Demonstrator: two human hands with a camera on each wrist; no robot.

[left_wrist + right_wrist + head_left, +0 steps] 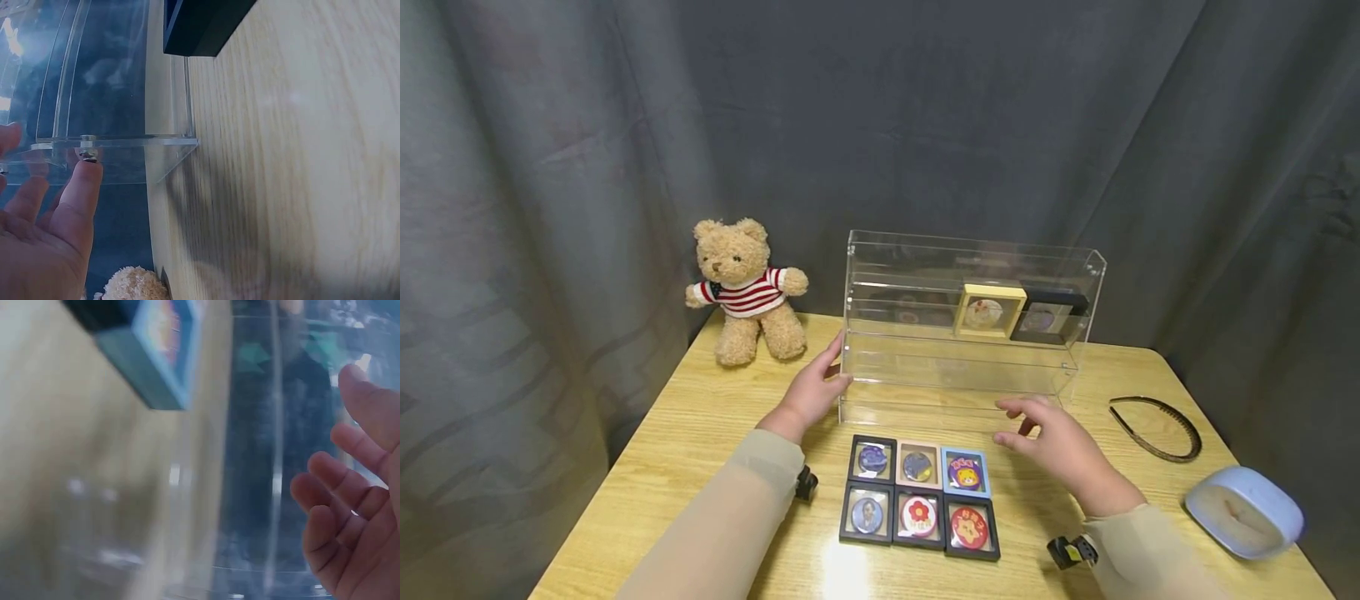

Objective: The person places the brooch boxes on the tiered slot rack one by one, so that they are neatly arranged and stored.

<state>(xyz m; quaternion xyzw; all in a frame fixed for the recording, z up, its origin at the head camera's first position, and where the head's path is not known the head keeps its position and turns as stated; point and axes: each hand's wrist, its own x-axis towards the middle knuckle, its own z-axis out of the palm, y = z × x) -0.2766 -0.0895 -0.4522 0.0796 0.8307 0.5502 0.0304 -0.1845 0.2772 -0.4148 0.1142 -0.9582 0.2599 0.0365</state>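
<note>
A transparent acrylic display rack (925,371) stands upright with several shelves. On one of its upper shelves, toward the right, a yellow-framed badge (991,312) sits beside a black-framed badge (1045,317). My left hand (811,392) touches the rack's left side; in the left wrist view, a fingertip (87,164) lies right at a fastener on the side panel. My right hand (1051,442) hovers before the rack's lower right, holding nothing, its fingers loosely bent. Below the rack, framed round badges lie in two rows, including a blue-framed one (966,473) and a flower one (918,517).
A teddy bear (741,283) in a striped sweater sits at the back left of the wooden table (677,467). At the right lie a dark headband (1157,429) and a light-blue rounded case (1243,512). Grey curtains (925,117) hang close behind the table.
</note>
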